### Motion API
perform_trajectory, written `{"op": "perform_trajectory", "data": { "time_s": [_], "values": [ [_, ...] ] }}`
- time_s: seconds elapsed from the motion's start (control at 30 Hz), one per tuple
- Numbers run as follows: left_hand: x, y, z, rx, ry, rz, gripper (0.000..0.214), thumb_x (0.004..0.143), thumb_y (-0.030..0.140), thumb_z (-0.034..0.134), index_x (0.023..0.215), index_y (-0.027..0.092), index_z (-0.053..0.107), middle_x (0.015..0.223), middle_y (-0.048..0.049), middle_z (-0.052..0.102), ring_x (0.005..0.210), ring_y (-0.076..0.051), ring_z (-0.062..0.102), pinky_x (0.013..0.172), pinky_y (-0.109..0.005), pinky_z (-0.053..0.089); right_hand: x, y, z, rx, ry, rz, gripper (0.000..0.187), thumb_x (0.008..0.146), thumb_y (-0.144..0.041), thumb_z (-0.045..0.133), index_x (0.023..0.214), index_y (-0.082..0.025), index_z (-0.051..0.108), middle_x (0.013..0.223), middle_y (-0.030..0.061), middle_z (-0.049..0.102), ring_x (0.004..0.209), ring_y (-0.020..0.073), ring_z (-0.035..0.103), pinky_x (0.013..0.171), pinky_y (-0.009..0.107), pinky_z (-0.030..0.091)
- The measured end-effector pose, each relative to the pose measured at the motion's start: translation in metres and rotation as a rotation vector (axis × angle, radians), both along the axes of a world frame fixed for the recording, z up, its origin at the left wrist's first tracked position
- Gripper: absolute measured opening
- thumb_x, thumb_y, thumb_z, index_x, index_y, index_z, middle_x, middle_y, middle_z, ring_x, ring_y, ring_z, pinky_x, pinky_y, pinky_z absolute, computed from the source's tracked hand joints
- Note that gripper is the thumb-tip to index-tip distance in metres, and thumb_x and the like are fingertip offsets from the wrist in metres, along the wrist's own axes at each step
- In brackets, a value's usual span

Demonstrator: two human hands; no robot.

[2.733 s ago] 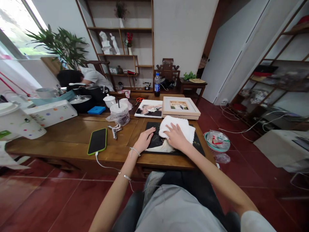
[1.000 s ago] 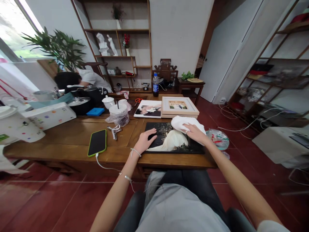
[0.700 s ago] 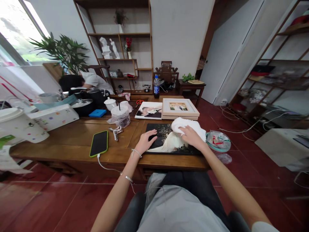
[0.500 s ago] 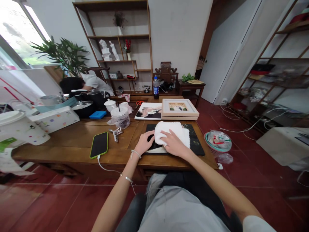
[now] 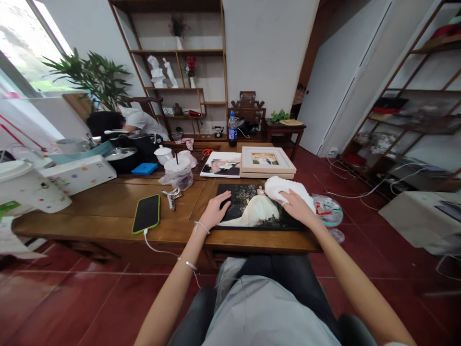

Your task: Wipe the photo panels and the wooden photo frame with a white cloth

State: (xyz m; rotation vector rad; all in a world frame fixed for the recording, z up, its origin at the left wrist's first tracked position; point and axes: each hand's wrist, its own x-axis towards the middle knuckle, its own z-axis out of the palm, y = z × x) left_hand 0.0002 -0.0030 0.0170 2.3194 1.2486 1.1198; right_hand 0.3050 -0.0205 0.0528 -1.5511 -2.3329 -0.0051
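A dark photo panel [image 5: 248, 211] lies flat near the table's front edge, printed with a figure in a long white gown. My left hand [image 5: 216, 209] rests on its left side, fingers stretched out and holding nothing. Over the panel's right end, my right hand [image 5: 297, 206] grips a bunched white cloth [image 5: 281, 186] and presses it down. The cloth covers the upper right corner and reaches past the edge. Part of the right fingers sinks into its folds.
Behind the panel lie a framed picture [image 5: 268, 161] and a photo print [image 5: 220, 164]. A phone [image 5: 146, 214] with a cable, a lidded cup [image 5: 178, 172] and a blue box [image 5: 144, 168] stand leftward. A basket [image 5: 329, 211] is right of the table. A person leans at the far left.
My right hand has moved to the right with the white cloth, from the panel's middle to its right end. The gowned figure is now uncovered. My left hand stays at the left side.
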Motion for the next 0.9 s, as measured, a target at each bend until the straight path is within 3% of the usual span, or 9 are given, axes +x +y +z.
{"op": "perform_trajectory", "data": {
  "time_s": [0.1,0.23,0.43,0.57,0.73,0.9],
  "values": [
    [0.000,0.001,-0.001,0.004,0.000,0.008,0.032,0.085,0.026,0.046,0.110,0.013,0.061,0.121,-0.0110,0.058,0.116,-0.020,0.051,0.103,-0.039,0.037,0.004,-0.002,0.001,0.021,-0.014,-0.033,0.033,0.081,-0.013,0.035,0.106,-0.017,0.057,0.115,0.0070,0.060,0.105,0.0218,0.053,0.103,0.039,0.026],
    [0.000,0.003,-0.003,-0.002,0.005,0.010,0.033,0.085,0.027,0.046,0.110,0.012,0.061,0.121,-0.0122,0.058,0.116,-0.021,0.051,0.103,-0.038,0.037,-0.021,-0.008,0.001,0.044,-0.054,-0.027,0.033,0.078,-0.013,0.040,0.105,-0.016,0.058,0.116,0.0101,0.059,0.111,0.0246,0.050,0.103,0.045,0.024],
    [0.000,0.002,-0.001,-0.025,-0.010,0.006,0.034,0.088,0.028,0.041,0.110,0.011,0.061,0.120,-0.0118,0.058,0.117,-0.020,0.050,0.103,-0.037,0.036,-0.091,-0.037,0.000,0.033,-0.008,0.285,0.042,0.069,-0.006,0.044,0.107,-0.017,0.058,0.125,0.0114,0.052,0.127,0.0198,0.033,0.107,0.044,0.014],
    [-0.002,0.002,0.000,-0.025,-0.015,-0.020,0.034,0.089,0.027,0.038,0.110,0.015,0.061,0.121,-0.0093,0.058,0.117,-0.019,0.050,0.102,-0.039,0.038,-0.112,-0.048,0.003,0.019,0.029,0.407,0.040,0.068,-0.006,0.045,0.104,-0.017,0.059,0.123,0.0120,0.053,0.127,0.0190,0.032,0.108,0.043,0.013],
    [-0.002,0.003,-0.002,-0.006,-0.003,-0.022,0.031,0.086,0.025,0.042,0.109,0.016,0.062,0.122,-0.0090,0.058,0.117,-0.021,0.050,0.103,-0.041,0.037,-0.084,-0.043,0.005,-0.017,0.042,0.386,0.041,0.072,-0.006,0.042,0.108,-0.018,0.057,0.123,0.0074,0.055,0.123,0.0177,0.039,0.109,0.041,0.018],
    [-0.001,0.001,0.000,-0.011,-0.006,-0.012,0.031,0.086,0.025,0.043,0.107,0.013,0.062,0.120,-0.0110,0.058,0.117,-0.021,0.050,0.103,-0.040,0.037,-0.030,-0.041,-0.002,0.004,0.030,0.131,0.039,0.075,-0.010,0.039,0.109,-0.018,0.057,0.123,0.0065,0.055,0.116,0.0219,0.046,0.106,0.044,0.023]
  ]
}}
